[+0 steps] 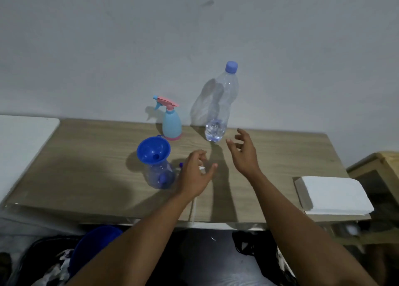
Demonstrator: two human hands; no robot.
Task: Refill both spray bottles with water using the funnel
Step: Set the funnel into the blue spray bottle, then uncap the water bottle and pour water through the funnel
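While both hands hover, funnel (153, 150) in clear bottle (160, 175), folded tissues (336, 194) right

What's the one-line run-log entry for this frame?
blue plastic funnel: seated in clear spray bottle | left hand: holding small white part | right hand: open, near capped clear water bottle
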